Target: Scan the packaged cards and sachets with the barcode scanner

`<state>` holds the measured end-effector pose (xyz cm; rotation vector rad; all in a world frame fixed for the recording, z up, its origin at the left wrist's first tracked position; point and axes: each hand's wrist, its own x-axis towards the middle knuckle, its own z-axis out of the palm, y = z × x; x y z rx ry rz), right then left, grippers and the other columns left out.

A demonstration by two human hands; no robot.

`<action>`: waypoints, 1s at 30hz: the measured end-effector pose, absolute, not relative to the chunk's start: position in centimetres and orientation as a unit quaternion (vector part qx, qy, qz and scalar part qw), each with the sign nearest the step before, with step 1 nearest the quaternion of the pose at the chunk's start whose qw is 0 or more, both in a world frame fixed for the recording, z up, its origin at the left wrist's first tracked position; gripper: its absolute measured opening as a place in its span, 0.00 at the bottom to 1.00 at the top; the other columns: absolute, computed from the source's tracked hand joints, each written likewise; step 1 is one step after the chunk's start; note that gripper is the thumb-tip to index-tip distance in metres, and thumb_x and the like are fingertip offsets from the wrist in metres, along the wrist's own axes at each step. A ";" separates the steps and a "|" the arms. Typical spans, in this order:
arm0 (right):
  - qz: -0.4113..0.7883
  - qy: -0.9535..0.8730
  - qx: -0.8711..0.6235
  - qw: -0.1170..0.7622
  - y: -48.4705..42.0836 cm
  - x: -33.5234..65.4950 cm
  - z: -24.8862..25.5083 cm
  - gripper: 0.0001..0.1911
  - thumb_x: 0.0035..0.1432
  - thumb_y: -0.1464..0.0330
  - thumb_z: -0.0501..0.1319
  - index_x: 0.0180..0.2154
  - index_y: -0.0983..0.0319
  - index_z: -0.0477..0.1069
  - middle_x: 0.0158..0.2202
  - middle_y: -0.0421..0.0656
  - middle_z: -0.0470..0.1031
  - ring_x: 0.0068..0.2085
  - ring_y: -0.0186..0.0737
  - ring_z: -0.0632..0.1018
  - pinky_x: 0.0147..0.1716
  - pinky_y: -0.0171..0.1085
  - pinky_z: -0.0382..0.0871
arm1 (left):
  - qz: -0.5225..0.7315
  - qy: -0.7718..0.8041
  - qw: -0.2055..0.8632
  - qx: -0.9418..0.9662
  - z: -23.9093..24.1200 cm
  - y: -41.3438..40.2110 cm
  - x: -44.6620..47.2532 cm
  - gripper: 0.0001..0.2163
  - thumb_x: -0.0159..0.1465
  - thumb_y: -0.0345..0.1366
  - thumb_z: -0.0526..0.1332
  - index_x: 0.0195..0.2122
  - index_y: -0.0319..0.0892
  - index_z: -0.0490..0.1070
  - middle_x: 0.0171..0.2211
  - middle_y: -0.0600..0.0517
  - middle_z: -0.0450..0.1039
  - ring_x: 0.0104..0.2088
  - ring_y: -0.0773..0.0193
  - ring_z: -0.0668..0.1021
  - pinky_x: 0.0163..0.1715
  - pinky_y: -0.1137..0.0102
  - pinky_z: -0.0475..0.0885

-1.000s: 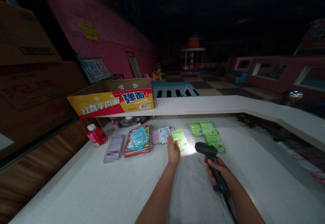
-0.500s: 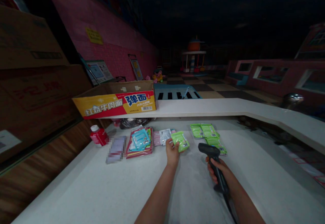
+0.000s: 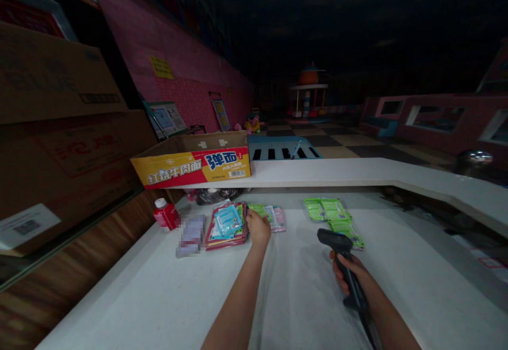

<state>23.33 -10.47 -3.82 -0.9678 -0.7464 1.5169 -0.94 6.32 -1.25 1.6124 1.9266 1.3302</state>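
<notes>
My left hand (image 3: 259, 227) is closed at the left edge of a small green packet (image 3: 262, 210), which lies over a pink packet (image 3: 280, 219) and a white one. The hand hides part of the green packet. Just left of these fingers is a flat stack of packets (image 3: 222, 241) in a clear bag, with blue and green sachets (image 3: 229, 220) on top. My right hand (image 3: 349, 269) grips a black handheld barcode scanner (image 3: 336, 240) by its handle, its head facing left. Several green packets (image 3: 332, 210) lie beyond the scanner.
A red bottle with a white cap (image 3: 165, 215) and a blurred pale rectangular item (image 3: 191, 235) stand left on the white counter (image 3: 170, 292). An open yellow-and-red carton (image 3: 190, 167) sits on the raised ledge (image 3: 317, 170). Large brown boxes (image 3: 79, 144) are stacked at far left.
My left hand has moved left with the green packet, from in front of the scanner to over the pink and white packets. My right hand still holds the scanner; the whole view has shifted slightly.
</notes>
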 end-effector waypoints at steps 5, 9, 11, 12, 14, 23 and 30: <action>0.654 -0.315 -0.405 0.556 -10.4 23.4 -3.9 0.22 0.47 0.52 0.71 0.35 0.60 0.69 0.16 0.34 0.69 0.12 0.31 0.68 0.09 0.29 0.60 | 0.316 0.709 0.039 0.629 -2.0 3.8 1.1 0.28 0.58 0.30 0.64 0.60 0.30 0.62 0.64 0.25 0.54 0.67 0.35 0.55 0.61 0.45 0.57; 0.652 -0.316 -0.402 0.560 -10.4 23.4 -3.9 0.23 0.47 0.52 0.71 0.35 0.61 0.69 0.16 0.34 0.69 0.12 0.31 0.68 0.09 0.29 0.60 | 0.211 0.665 -0.017 0.716 -2.3 3.0 1.5 0.28 0.61 0.36 0.63 0.63 0.42 0.62 0.68 0.35 0.51 0.69 0.40 0.51 0.64 0.46 0.52; 0.651 -0.315 -0.404 0.561 -10.4 23.3 -3.9 0.23 0.47 0.52 0.71 0.36 0.61 0.69 0.16 0.34 0.69 0.11 0.31 0.68 0.09 0.28 0.60 | 0.178 0.647 -0.022 0.741 -2.4 3.0 1.2 0.26 0.63 0.40 0.61 0.63 0.45 0.64 0.68 0.39 0.53 0.69 0.42 0.52 0.64 0.47 0.51; 0.650 -0.314 -0.406 0.561 -10.4 23.3 -4.0 0.23 0.47 0.52 0.71 0.36 0.61 0.69 0.16 0.34 0.69 0.11 0.31 0.68 0.09 0.28 0.60 | 0.167 0.646 -0.023 0.745 -2.6 3.0 1.1 0.26 0.63 0.42 0.61 0.63 0.46 0.64 0.68 0.40 0.53 0.69 0.43 0.53 0.64 0.47 0.52; 0.647 -0.315 -0.408 0.561 -10.5 23.2 -3.9 0.23 0.47 0.52 0.71 0.36 0.61 0.69 0.16 0.34 0.69 0.11 0.31 0.67 0.09 0.29 0.60 | 0.158 0.650 -0.030 0.743 -2.9 3.1 0.7 0.26 0.64 0.44 0.59 0.63 0.44 0.64 0.67 0.40 0.55 0.68 0.43 0.54 0.64 0.47 0.52; 0.648 -0.323 -0.406 0.557 -10.3 23.4 -4.0 0.21 0.49 0.53 0.70 0.36 0.60 0.69 0.16 0.34 0.68 0.11 0.31 0.67 0.09 0.29 0.59 | 0.191 0.653 -0.047 0.731 -4.8 3.2 -1.2 0.30 0.64 0.44 0.59 0.65 0.38 0.60 0.67 0.36 0.53 0.68 0.44 0.55 0.64 0.49 0.55; 0.635 -0.321 -0.401 0.577 -10.2 23.4 -4.3 0.23 0.48 0.51 0.69 0.37 0.60 0.68 0.16 0.33 0.68 0.11 0.31 0.67 0.09 0.29 0.59 | 0.231 0.619 -0.051 0.749 -4.4 3.2 -0.4 0.28 0.65 0.42 0.57 0.64 0.35 0.59 0.67 0.33 0.53 0.69 0.43 0.52 0.64 0.47 0.53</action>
